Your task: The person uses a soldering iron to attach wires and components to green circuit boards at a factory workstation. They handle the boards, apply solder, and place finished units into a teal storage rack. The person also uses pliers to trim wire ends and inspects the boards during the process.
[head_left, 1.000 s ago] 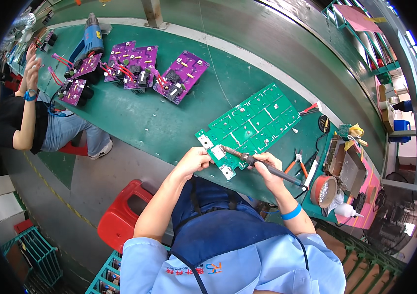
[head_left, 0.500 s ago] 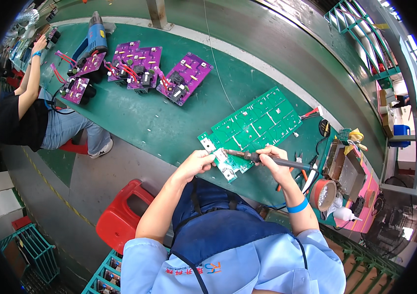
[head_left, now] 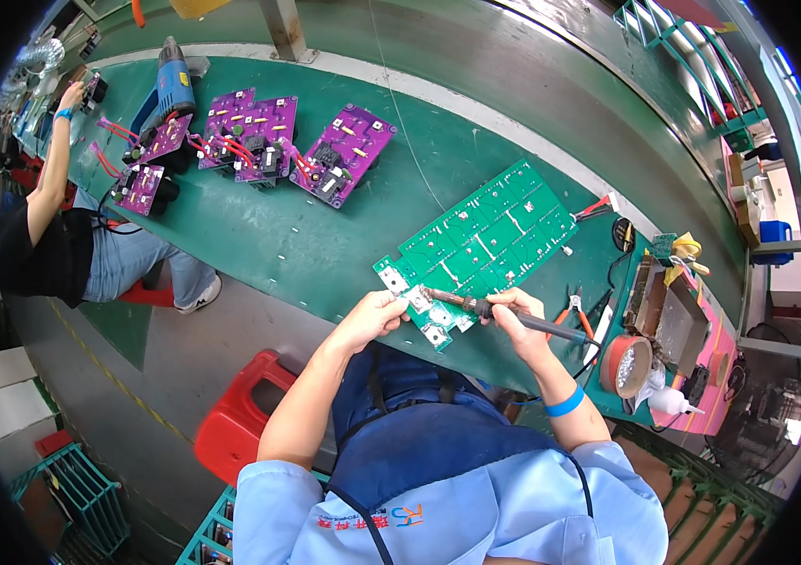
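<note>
A large green circuit board (head_left: 485, 240) lies on the green bench in front of me, its near corner hanging toward the bench edge. My right hand (head_left: 513, 315) grips a dark soldering iron (head_left: 461, 301) whose tip rests on the board's near corner. My left hand (head_left: 377, 314) pinches something thin at that same corner, right beside the iron's tip; what it holds is too small to tell.
Several purple circuit boards (head_left: 339, 155) and a blue power tool (head_left: 172, 75) lie further left on the bench. A co-worker in black sits at the far left, arm raised. Red-handled pliers (head_left: 577, 311), a red round pot (head_left: 628, 365) and a pink tray (head_left: 702, 358) stand at my right. A red stool (head_left: 235, 424) is below.
The view has shifted slightly. My hands stay at the board's near corner with the iron's tip on it. The co-worker's raised arm has moved further up and away along the bench.
</note>
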A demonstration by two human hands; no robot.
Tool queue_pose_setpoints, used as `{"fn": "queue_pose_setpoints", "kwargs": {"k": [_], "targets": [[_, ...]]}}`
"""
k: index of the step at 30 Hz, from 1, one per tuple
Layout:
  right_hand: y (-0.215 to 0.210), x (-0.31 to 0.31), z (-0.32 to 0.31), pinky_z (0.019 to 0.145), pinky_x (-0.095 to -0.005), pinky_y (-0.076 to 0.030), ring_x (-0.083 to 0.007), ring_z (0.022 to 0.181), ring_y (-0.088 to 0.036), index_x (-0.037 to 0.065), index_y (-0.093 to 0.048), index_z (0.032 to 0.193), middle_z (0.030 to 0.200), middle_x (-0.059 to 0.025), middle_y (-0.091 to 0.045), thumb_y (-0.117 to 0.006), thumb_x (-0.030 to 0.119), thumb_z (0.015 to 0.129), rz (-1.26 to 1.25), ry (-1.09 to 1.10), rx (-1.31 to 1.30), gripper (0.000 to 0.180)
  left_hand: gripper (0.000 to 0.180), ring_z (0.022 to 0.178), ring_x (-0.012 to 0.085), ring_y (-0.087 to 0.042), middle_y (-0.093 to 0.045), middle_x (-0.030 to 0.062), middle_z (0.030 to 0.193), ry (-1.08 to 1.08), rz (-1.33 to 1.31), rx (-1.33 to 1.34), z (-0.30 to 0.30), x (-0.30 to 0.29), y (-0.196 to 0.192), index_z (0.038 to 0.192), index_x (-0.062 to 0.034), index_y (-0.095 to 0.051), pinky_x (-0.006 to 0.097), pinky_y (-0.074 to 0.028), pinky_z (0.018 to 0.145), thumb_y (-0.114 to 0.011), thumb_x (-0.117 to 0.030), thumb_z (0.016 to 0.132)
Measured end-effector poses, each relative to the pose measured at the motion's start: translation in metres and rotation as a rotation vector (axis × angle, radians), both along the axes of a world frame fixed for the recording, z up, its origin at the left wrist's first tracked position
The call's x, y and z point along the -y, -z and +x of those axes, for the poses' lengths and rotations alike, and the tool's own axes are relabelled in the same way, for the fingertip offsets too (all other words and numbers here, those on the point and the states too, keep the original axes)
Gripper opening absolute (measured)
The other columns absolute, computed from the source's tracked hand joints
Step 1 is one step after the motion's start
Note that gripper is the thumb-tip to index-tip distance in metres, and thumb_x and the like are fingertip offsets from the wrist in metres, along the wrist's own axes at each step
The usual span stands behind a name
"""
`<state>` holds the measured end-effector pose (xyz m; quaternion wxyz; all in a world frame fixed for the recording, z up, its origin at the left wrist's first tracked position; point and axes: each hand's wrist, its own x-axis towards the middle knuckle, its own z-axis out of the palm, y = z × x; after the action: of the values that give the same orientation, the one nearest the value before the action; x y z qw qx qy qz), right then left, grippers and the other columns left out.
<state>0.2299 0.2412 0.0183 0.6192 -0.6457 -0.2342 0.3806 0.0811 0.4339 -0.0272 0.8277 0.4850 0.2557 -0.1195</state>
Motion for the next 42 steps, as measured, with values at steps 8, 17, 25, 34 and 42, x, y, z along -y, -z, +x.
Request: {"fn": "queue_pose_setpoints", "kwargs": {"k": [8, 17, 25, 34, 42], "targets": [[-0.003, 0.0, -0.008, 0.06, -0.0224, -0.045, -0.0109, 0.066, -0.055, -0.005, -0.056, 0.086, 0.077, -0.0091, -0.058, -0.053, 0.003, 0.076, 0.026, 0.044, 0.02, 0.013, 0.018, 0.058, 0.0111, -0.047, -0.051, 0.0049, 0.061, 0.326, 0.875, 0.0, -0.045, -0.045, -0.047, 0.087, -0.0026, -0.057, 0.026, -0.039, 0.055, -0.045, -0.012, 0.079], [0.0, 0.001, -0.018, 0.06, -0.022, -0.045, -0.0095, 0.066, -0.055, -0.005, -0.056, 0.086, 0.074, -0.0086, -0.059, -0.054, 0.003, 0.075, 0.033, 0.09, 0.031, 0.014, 0.016, 0.068, 0.024, -0.056, -0.055, 0.0123, 0.079, 0.177, 1.566, 0.362, 0.113, -0.072, -0.043, 0.085, -0.0053, -0.058, 0.034, -0.044, 0.062, -0.054, -0.017, 0.075], [-0.001, 0.006, -0.026, 0.06, -0.0213, -0.045, -0.0097, 0.067, -0.056, -0.004, -0.055, 0.085, 0.075, -0.0091, -0.06, -0.053, 0.002, 0.076, 0.05, 0.131, 0.077, 0.012, 0.014, 0.078, 0.0268, -0.058, -0.061, 0.011, 0.077, 0.803, 1.663, 0.039, 0.171, -0.086, -0.018, 0.083, -0.0094, -0.06, 0.037, -0.046, 0.068, -0.057, -0.017, 0.072], [0.006, 0.007, -0.023, 0.058, -0.0206, -0.043, -0.0087, 0.065, -0.055, -0.004, -0.056, 0.087, 0.073, -0.0081, -0.06, -0.054, 0.004, 0.076, 0.052, 0.118, 0.092, 0.014, 0.013, 0.057, 0.0196, -0.054, -0.055, 0.0109, 0.06, 0.09, 1.464, 0.244, 0.115, -0.098, -0.167, 0.074, -0.0019, -0.057, 0.033, -0.04, 0.053, -0.054, -0.014, 0.074], [0.008, 0.006, -0.016, 0.059, -0.0202, -0.042, -0.0075, 0.067, -0.054, -0.004, -0.055, 0.089, 0.076, -0.0082, -0.059, -0.054, 0.004, 0.076, 0.077, 0.07, 0.023, 0.016, 0.014, 0.057, 0.0046, -0.043, -0.053, -0.0007, 0.063, -0.153, 0.837, 0.542, 0.086, -0.053, -0.134, 0.076, -0.0031, -0.058, 0.022, -0.036, 0.051, -0.057, -0.017, 0.076]]}}
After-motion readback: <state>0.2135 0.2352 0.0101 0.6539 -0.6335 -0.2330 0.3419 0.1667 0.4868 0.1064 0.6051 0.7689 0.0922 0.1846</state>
